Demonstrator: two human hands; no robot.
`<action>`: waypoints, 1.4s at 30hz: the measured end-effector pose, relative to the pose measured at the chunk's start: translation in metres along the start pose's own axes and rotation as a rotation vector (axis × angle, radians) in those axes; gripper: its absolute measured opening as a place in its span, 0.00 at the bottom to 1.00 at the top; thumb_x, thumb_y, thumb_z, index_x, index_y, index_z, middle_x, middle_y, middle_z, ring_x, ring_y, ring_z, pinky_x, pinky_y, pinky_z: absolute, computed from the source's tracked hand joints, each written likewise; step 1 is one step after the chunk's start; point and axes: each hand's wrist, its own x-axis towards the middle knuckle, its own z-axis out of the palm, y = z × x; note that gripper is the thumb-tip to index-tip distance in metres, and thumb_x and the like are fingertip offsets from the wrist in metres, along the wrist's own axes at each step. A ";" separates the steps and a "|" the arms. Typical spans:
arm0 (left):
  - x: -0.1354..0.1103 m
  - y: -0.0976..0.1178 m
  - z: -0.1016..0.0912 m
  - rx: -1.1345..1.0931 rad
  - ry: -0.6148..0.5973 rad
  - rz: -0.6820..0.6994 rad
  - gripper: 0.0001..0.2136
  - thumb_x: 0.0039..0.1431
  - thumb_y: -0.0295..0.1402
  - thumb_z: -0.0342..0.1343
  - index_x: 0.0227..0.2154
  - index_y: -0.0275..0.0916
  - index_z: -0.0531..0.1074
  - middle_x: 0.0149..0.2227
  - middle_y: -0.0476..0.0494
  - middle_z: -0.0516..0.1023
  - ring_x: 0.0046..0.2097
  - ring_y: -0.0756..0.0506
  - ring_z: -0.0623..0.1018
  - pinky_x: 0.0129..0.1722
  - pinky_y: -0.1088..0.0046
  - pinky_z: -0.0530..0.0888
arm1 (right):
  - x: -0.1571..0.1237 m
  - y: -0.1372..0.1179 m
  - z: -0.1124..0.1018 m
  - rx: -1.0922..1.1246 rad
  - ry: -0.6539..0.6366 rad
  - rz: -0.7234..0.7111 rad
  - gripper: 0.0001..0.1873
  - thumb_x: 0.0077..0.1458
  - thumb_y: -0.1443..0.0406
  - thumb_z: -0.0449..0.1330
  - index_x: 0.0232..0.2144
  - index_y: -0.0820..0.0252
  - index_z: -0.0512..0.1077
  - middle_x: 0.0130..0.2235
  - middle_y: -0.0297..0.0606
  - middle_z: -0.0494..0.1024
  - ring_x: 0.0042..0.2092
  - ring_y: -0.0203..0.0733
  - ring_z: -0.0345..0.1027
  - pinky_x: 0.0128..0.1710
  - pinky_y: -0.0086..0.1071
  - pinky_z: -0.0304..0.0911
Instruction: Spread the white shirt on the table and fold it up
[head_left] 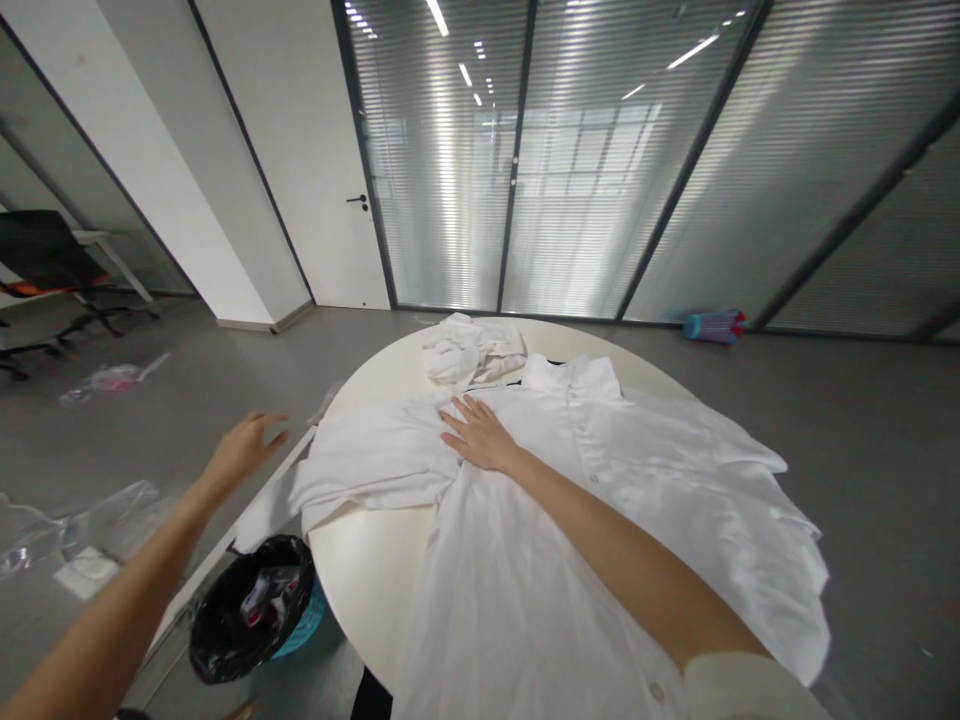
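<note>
A white button-up shirt (pixel 600 500) lies spread face up on a round white table (pixel 367 570), its collar at the far side. My right hand (pixel 478 436) rests flat on the shirt near its left shoulder, fingers stretched out and holding nothing. My left hand (pixel 244 448) hovers in the air off the table's left edge, beyond the shirt's left sleeve (pixel 360 465), with fingers loosely curled and apart and nothing in them. A crumpled pile of white garments (pixel 472 350) sits at the far edge of the table.
A bin with a black bag (pixel 251 620) stands on the floor by the table's left side. Clear plastic bags (pixel 67 525) lie on the grey floor at left. An office chair (pixel 52 270) is far left. A glass wall with blinds and a door stand behind.
</note>
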 end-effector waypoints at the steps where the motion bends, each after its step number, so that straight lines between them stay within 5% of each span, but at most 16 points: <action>1: 0.001 0.019 0.011 0.007 -0.080 0.093 0.21 0.47 0.54 0.58 0.34 0.42 0.78 0.41 0.37 0.80 0.45 0.33 0.78 0.54 0.54 0.72 | 0.001 -0.001 0.000 -0.005 -0.009 0.005 0.32 0.68 0.47 0.43 0.66 0.55 0.61 0.71 0.45 0.49 0.72 0.56 0.35 0.69 0.52 0.36; 4: -0.010 0.077 0.051 0.031 -0.370 0.444 0.23 0.61 0.51 0.51 0.51 0.43 0.76 0.60 0.41 0.72 0.63 0.38 0.69 0.64 0.59 0.62 | 0.003 0.000 -0.008 0.043 -0.041 0.004 0.33 0.69 0.48 0.45 0.67 0.58 0.58 0.71 0.47 0.48 0.72 0.55 0.35 0.69 0.50 0.36; 7: -0.030 0.110 0.085 0.126 -0.613 0.729 0.26 0.66 0.50 0.48 0.62 0.47 0.66 0.69 0.44 0.59 0.71 0.38 0.54 0.69 0.54 0.50 | -0.010 0.013 -0.031 0.143 -0.034 0.027 0.32 0.69 0.51 0.46 0.67 0.61 0.58 0.71 0.48 0.51 0.72 0.51 0.39 0.69 0.46 0.41; 9: -0.035 0.114 0.099 0.156 -0.723 0.758 0.27 0.66 0.51 0.48 0.64 0.49 0.64 0.69 0.45 0.59 0.70 0.38 0.55 0.68 0.53 0.51 | -0.031 0.029 -0.051 0.166 0.013 0.066 0.28 0.70 0.53 0.46 0.64 0.61 0.63 0.68 0.48 0.58 0.70 0.49 0.47 0.68 0.45 0.46; 12: -0.018 0.114 0.112 0.137 -0.814 0.637 0.23 0.68 0.50 0.45 0.57 0.47 0.73 0.60 0.43 0.72 0.61 0.39 0.71 0.61 0.62 0.65 | -0.078 0.055 -0.068 0.124 0.068 0.144 0.24 0.69 0.57 0.47 0.58 0.61 0.70 0.62 0.49 0.68 0.64 0.51 0.59 0.65 0.48 0.52; 16: 0.035 0.143 0.142 0.116 -0.545 0.421 0.19 0.63 0.46 0.55 0.51 0.42 0.76 0.52 0.41 0.79 0.51 0.40 0.79 0.54 0.67 0.72 | -0.127 0.076 -0.057 0.057 0.162 0.253 0.22 0.66 0.58 0.51 0.56 0.61 0.72 0.59 0.50 0.70 0.61 0.51 0.62 0.63 0.49 0.56; 18: 0.064 0.168 0.166 0.124 -0.393 0.376 0.29 0.57 0.44 0.62 0.60 0.40 0.68 0.61 0.36 0.70 0.59 0.37 0.72 0.59 0.64 0.67 | -0.137 0.076 -0.045 0.043 0.226 0.275 0.22 0.65 0.58 0.51 0.56 0.60 0.72 0.58 0.49 0.71 0.61 0.50 0.62 0.63 0.48 0.56; 21: 0.094 0.198 0.205 0.191 -0.389 0.199 0.45 0.50 0.51 0.66 0.68 0.42 0.55 0.70 0.29 0.51 0.68 0.26 0.57 0.62 0.49 0.62 | -0.141 0.072 -0.037 -0.024 0.290 0.306 0.24 0.66 0.56 0.50 0.58 0.58 0.71 0.60 0.47 0.69 0.64 0.50 0.58 0.66 0.49 0.51; 24: 0.103 0.207 0.237 0.252 -0.449 0.044 0.54 0.43 0.57 0.67 0.70 0.46 0.49 0.72 0.28 0.40 0.69 0.17 0.46 0.59 0.35 0.57 | -0.144 0.069 -0.040 -0.154 0.318 0.470 0.30 0.64 0.49 0.52 0.63 0.53 0.66 0.68 0.46 0.57 0.70 0.62 0.40 0.67 0.62 0.38; 28: 0.087 0.192 0.264 0.260 -0.330 0.092 0.45 0.50 0.55 0.63 0.68 0.43 0.54 0.68 0.24 0.54 0.67 0.20 0.51 0.58 0.38 0.60 | -0.147 0.073 -0.045 -0.147 0.193 0.695 0.38 0.60 0.40 0.52 0.68 0.41 0.55 0.73 0.42 0.43 0.70 0.76 0.31 0.61 0.72 0.32; 33: 0.077 0.175 0.277 0.234 -0.109 0.181 0.36 0.57 0.51 0.59 0.65 0.41 0.59 0.63 0.25 0.62 0.66 0.25 0.57 0.57 0.45 0.63 | -0.141 0.080 -0.043 -0.129 0.065 0.721 0.39 0.59 0.38 0.49 0.68 0.38 0.54 0.72 0.43 0.46 0.69 0.80 0.32 0.60 0.73 0.29; 42: 0.139 0.164 0.254 -0.032 0.038 -0.149 0.18 0.62 0.36 0.55 0.53 0.36 0.69 0.50 0.28 0.75 0.54 0.29 0.74 0.50 0.52 0.70 | -0.096 0.105 -0.041 -0.111 0.028 0.695 0.39 0.59 0.36 0.46 0.68 0.38 0.54 0.72 0.42 0.44 0.70 0.77 0.31 0.61 0.73 0.28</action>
